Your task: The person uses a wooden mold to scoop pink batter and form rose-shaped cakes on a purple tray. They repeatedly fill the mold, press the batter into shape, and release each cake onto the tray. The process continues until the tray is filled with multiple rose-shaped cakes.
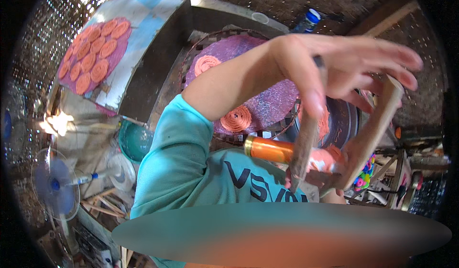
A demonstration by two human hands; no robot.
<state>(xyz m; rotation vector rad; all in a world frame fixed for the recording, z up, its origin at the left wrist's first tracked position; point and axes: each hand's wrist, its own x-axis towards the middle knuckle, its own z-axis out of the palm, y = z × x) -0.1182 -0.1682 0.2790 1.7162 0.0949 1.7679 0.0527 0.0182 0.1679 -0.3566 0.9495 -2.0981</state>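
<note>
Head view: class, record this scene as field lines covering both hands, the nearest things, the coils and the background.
Left hand: fingers spread near the upper ends of two wooden bars; contact unclear
Right hand: partly hidden near the bars' lower ends; grip unclear
Near the bars: orange cylinder, gold-coloured end
Coils: orange, on a purple sheet in a woven tray; more on a second sheet, left
Background: fan, green bucket, blue-capped bottle

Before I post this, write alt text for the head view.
The left hand is spread open at two wooden bars, beside an orange tube. Beyond, orange coils lie on a purple sheet, with more at upper left.
</note>
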